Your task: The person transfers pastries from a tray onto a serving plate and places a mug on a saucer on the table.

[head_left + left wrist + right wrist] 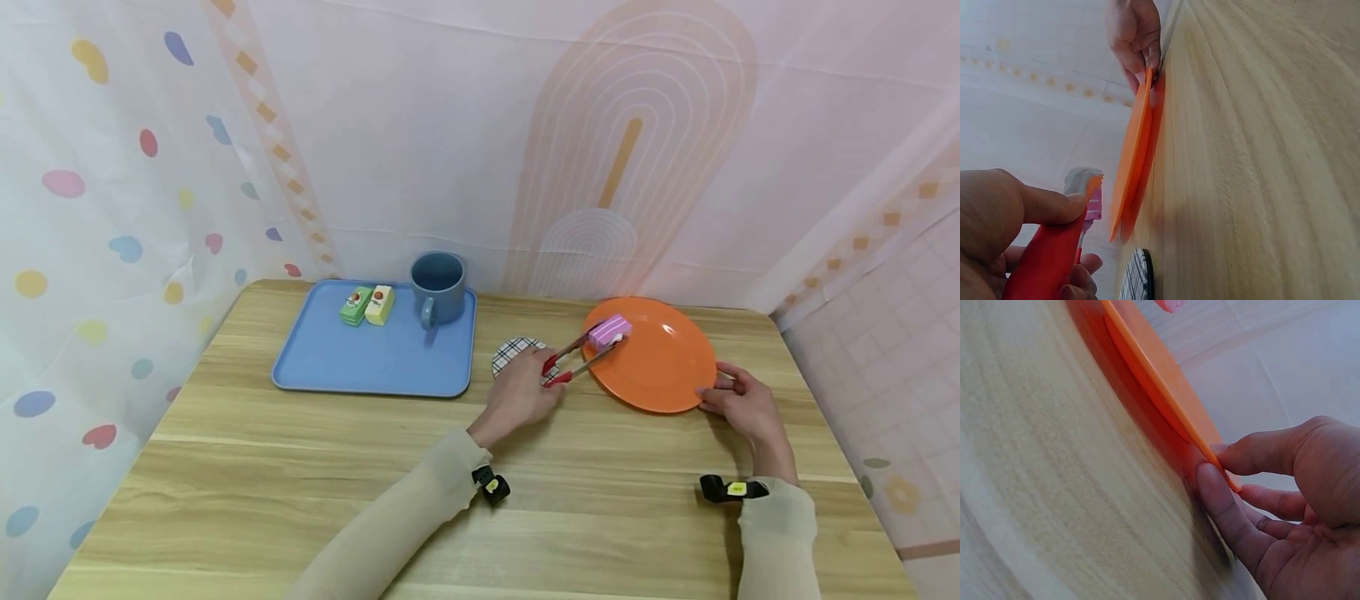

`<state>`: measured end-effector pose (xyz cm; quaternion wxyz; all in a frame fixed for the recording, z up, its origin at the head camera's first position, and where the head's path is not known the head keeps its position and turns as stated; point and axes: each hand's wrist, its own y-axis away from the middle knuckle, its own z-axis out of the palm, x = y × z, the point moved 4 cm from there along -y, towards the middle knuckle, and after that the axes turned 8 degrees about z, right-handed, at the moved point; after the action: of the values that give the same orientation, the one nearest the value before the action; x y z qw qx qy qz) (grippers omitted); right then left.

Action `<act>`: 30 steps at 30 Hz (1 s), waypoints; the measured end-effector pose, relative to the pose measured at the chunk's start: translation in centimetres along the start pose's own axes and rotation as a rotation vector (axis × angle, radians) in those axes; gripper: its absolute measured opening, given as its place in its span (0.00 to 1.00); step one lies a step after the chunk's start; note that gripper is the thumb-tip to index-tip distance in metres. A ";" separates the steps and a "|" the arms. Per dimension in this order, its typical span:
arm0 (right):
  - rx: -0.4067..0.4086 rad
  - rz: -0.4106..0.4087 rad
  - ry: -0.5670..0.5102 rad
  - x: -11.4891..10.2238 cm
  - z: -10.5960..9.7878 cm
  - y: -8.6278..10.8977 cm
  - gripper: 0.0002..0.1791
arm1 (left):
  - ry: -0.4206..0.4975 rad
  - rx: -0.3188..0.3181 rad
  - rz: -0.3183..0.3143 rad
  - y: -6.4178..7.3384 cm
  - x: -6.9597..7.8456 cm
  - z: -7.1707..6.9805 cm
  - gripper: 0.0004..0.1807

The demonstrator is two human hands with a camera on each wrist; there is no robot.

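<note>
My left hand (527, 387) grips red-handled tongs (567, 357), seen close up as a red handle (1047, 259) under the thumb in the left wrist view. Between the tong tips is a pink striped block (610, 331), like a small toy cake slice, above the left part of an orange plate (660, 358). Whether the block touches the plate I cannot tell. My right hand (750, 408) pinches the plate's right rim, thumb on top and fingers beneath, as the right wrist view shows. A round checked coaster (513, 350) lies partly hidden behind the left hand.
To the left lies a blue tray (360, 367) on the wooden table (600, 508). On it are a green block (356, 306), a pale yellow block (379, 305) and a blue mug (438, 287) at the right. A patterned curtain (420, 125) hangs behind the table's back edge.
</note>
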<state>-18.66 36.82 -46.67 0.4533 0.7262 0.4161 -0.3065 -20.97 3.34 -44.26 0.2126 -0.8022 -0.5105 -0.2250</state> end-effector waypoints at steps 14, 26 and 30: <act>0.011 -0.004 -0.017 0.2 -0.2 0.0 0.43 | 0.007 -0.023 -0.022 -0.8 0.6 0.6 0.27; 0.008 0.006 0.000 0.4 -0.2 -0.1 0.43 | 0.016 -0.035 -0.019 -1.6 1.0 1.2 0.27; 0.009 0.004 0.009 0.4 -0.3 -0.1 0.43 | 0.017 -0.044 -0.034 -1.8 1.1 1.4 0.27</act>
<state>-18.56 37.20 -46.88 0.4491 0.7302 0.4153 -0.3043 -22.04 5.61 -44.54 0.1953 -0.7958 -0.5172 -0.2470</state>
